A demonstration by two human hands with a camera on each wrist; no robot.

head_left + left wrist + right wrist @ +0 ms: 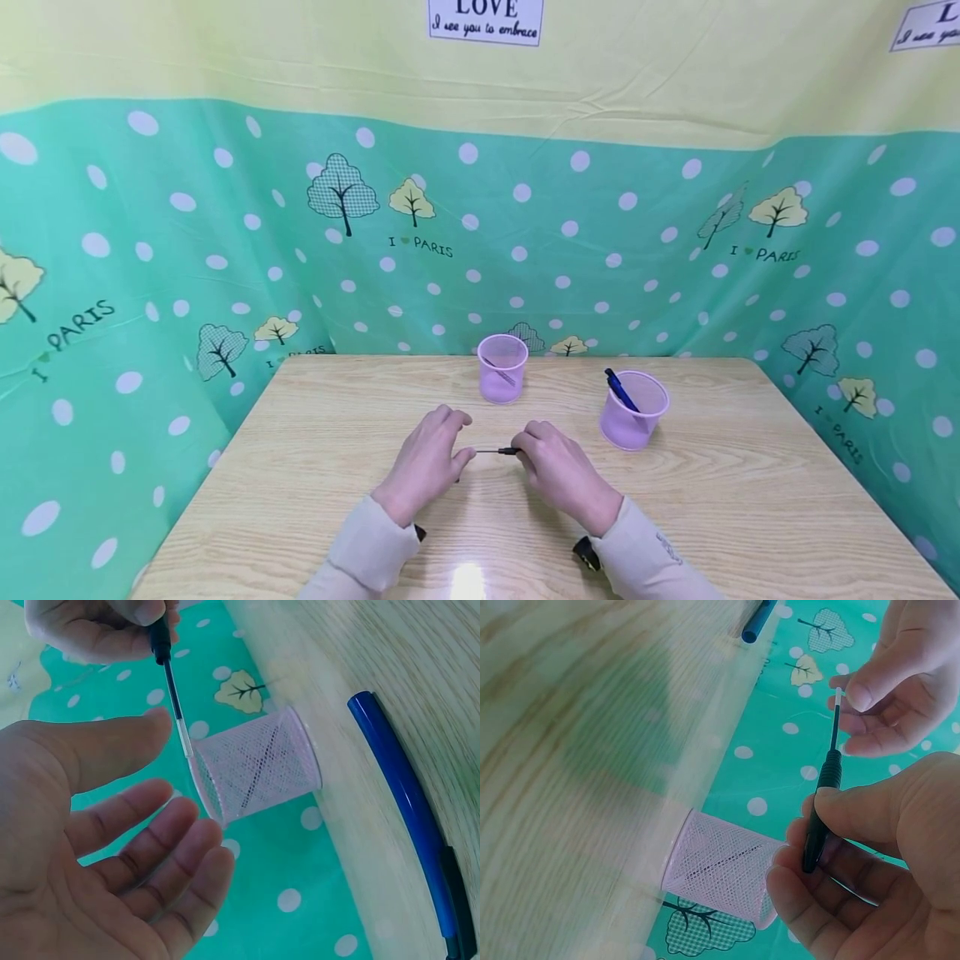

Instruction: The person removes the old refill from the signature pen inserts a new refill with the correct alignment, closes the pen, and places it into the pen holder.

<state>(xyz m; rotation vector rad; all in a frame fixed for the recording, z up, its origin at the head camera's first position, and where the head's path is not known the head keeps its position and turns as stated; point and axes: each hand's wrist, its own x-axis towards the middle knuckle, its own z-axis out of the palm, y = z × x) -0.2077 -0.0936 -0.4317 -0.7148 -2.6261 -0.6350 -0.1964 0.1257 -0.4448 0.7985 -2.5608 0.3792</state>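
My right hand [558,467] pinches the black grip section of a pen [821,806] between thumb and fingers. A thin dark refill with a clear end [835,724] sticks out of it towards the left. Beside that clear end is my left hand [423,462], its fingers loosely spread and holding nothing; in the left wrist view the thumb [124,750] lies near the refill, apart from it. A glossy blue pen barrel with a black clip [401,795] lies on the table; in the head view the left hand mostly hides it.
A lilac mesh pen cup [501,385] with a thin dark stick inside stands at the back of the wooden table [337,408]. Another lilac cup [628,429], holding a blue pen [621,390], stands to the right. A green dotted curtain [525,275] hangs behind.
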